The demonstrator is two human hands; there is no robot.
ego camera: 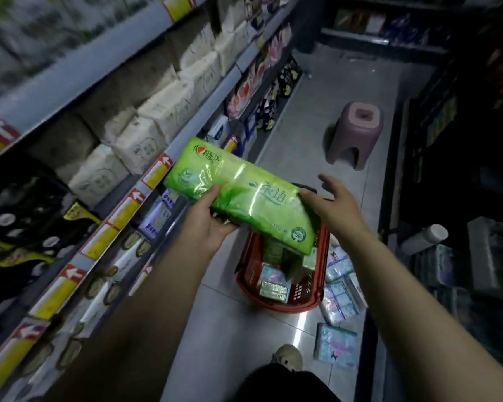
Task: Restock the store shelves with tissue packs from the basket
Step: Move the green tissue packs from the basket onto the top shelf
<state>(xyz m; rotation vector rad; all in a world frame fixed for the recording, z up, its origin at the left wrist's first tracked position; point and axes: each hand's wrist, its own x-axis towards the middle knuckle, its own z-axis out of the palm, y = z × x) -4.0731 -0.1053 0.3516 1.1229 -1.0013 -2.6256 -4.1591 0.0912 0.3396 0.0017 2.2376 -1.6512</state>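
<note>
Now green tissue pack (241, 192) in curled left hand (206, 224), spread-fingered right hand (334, 204) alongside.

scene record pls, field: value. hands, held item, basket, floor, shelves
held item: green tissue pack, tilted, in the air above the basket
left hand: grips the pack from below, thumb on top
right hand: fingers spread, at the pack's right end
basket: red basket on the floor, several packs inside
floor: blue tissue packs to the right of the basket; stool further down the aisle
shelves: on the left, row of beige packs
</note>
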